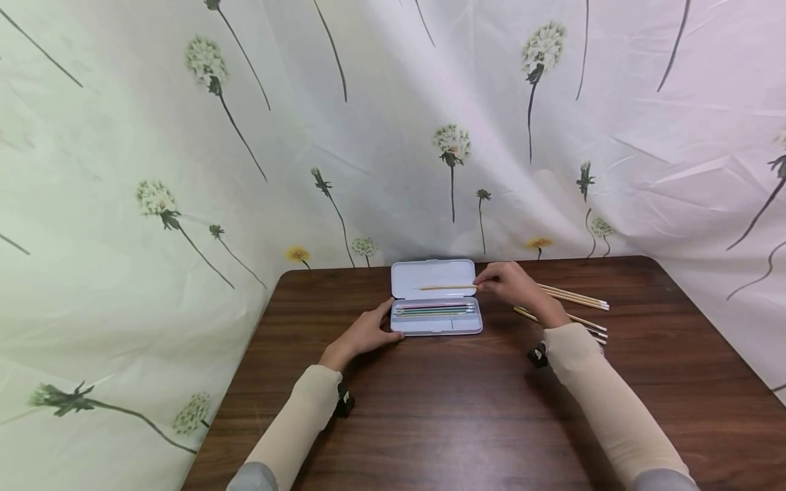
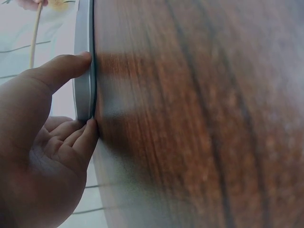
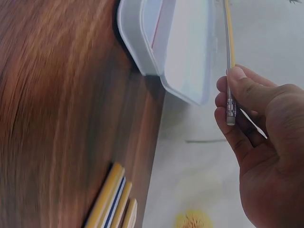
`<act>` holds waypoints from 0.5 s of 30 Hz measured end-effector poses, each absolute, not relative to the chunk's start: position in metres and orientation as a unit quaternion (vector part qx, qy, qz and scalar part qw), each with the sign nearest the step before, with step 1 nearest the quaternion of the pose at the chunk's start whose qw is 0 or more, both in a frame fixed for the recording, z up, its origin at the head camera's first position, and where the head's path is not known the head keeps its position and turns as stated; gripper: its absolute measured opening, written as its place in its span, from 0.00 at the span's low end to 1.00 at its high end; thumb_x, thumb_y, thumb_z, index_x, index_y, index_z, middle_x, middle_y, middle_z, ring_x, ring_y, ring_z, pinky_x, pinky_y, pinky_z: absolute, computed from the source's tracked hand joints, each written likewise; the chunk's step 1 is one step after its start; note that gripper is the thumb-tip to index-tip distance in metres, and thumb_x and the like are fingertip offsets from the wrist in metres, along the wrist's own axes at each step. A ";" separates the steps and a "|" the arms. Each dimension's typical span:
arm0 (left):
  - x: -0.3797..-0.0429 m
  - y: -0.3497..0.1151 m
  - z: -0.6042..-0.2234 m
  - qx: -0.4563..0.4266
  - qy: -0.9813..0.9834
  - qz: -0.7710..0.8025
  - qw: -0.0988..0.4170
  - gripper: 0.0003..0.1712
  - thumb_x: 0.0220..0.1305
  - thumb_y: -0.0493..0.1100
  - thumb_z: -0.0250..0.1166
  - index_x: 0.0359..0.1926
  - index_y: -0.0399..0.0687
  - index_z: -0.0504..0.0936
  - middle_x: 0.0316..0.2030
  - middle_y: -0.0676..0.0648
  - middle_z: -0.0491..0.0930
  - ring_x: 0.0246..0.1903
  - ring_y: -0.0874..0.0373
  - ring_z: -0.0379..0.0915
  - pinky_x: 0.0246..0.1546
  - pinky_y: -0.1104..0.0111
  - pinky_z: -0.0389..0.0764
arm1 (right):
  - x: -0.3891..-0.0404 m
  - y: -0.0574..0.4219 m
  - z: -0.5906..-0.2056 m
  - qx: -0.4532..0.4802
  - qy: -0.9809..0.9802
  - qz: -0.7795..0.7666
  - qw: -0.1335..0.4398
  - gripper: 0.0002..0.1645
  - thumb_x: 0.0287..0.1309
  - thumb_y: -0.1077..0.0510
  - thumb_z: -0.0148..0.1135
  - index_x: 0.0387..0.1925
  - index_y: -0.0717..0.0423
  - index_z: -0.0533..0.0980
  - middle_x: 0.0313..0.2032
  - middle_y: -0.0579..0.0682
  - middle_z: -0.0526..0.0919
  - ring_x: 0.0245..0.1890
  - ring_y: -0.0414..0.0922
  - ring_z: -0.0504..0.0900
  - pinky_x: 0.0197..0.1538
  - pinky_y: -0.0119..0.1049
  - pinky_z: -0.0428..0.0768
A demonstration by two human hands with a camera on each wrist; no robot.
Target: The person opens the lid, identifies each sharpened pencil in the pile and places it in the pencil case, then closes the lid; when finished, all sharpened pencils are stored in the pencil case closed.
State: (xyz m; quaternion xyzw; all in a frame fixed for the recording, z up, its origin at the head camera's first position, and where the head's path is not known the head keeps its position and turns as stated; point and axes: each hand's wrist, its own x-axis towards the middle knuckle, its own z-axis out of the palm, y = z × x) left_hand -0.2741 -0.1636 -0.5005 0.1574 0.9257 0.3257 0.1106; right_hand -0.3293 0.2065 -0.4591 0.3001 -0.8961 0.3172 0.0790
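An open white pencil case (image 1: 463,326) lies on the table, its lid (image 1: 430,273) tilted back. Several coloured pencils (image 1: 432,309) lie side by side in its long compartment. My left hand (image 1: 366,331) grips the case at its left end, the thumb (image 2: 71,66) on the front side and the fingers around the end. Above the right part of the lid, my right hand (image 1: 510,281) pinches a yellow pencil (image 1: 445,287) near its eraser end. The pencil is roughly level and points left; in the right wrist view its eraser (image 3: 231,120) shows below the thumb.
To the right of the case lie several loose pencils in two groups, a farther one (image 1: 574,297) and a nearer one (image 1: 588,323), partly behind my right wrist. A flower-print cloth (image 1: 393,136) hangs behind the dark wooden table (image 1: 454,409).
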 end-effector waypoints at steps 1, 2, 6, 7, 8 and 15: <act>-0.274 -0.164 -0.501 0.157 0.925 0.327 0.110 0.55 0.71 0.53 0.73 0.86 0.47 0.52 0.81 0.38 0.61 0.74 0.42 0.71 0.72 0.51 0.75 | -0.330 0.203 -0.460 0.302 -0.896 0.316 0.077 0.08 0.65 0.68 0.72 0.41 0.57 0.92 0.36 0.52 0.90 0.36 0.44 0.85 0.41 0.40 0.82; -0.275 -0.164 -0.501 0.157 0.925 0.327 0.110 0.55 0.71 0.53 0.73 0.86 0.47 0.52 0.81 0.38 0.61 0.74 0.42 0.71 0.73 0.51 0.75 | -0.331 0.200 -0.462 0.306 -0.895 0.314 0.077 0.08 0.64 0.69 0.72 0.40 0.57 0.92 0.36 0.51 0.91 0.36 0.44 0.85 0.41 0.40 0.82; -0.274 -0.165 -0.501 0.156 0.925 0.328 0.112 0.55 0.71 0.53 0.73 0.86 0.46 0.52 0.81 0.38 0.61 0.74 0.42 0.71 0.73 0.51 0.75 | -0.334 0.188 -0.468 0.308 -0.896 0.311 0.071 0.08 0.63 0.70 0.71 0.39 0.57 0.92 0.37 0.52 0.91 0.39 0.45 0.86 0.45 0.44 0.83; -0.274 -0.165 -0.501 0.156 0.925 0.327 0.112 0.55 0.71 0.53 0.73 0.86 0.46 0.52 0.81 0.38 0.61 0.74 0.42 0.71 0.73 0.51 0.75 | -0.334 0.185 -0.470 0.308 -0.897 0.310 0.069 0.09 0.63 0.70 0.71 0.39 0.57 0.92 0.39 0.52 0.92 0.40 0.46 0.86 0.46 0.45 0.84; -0.274 -0.165 -0.501 0.155 0.926 0.326 0.113 0.55 0.71 0.54 0.73 0.86 0.46 0.52 0.81 0.38 0.61 0.74 0.42 0.71 0.73 0.51 0.75 | -0.335 0.183 -0.472 0.308 -0.897 0.309 0.068 0.09 0.63 0.71 0.71 0.39 0.58 0.92 0.40 0.52 0.92 0.41 0.47 0.86 0.47 0.46 0.84; -0.275 -0.164 -0.500 0.155 0.928 0.317 0.118 0.55 0.71 0.54 0.73 0.86 0.47 0.51 0.82 0.38 0.61 0.74 0.42 0.71 0.73 0.50 0.75 | -0.338 0.166 -0.480 0.307 -0.906 0.288 0.051 0.10 0.65 0.71 0.69 0.39 0.58 0.92 0.40 0.53 0.92 0.43 0.50 0.87 0.51 0.51 0.85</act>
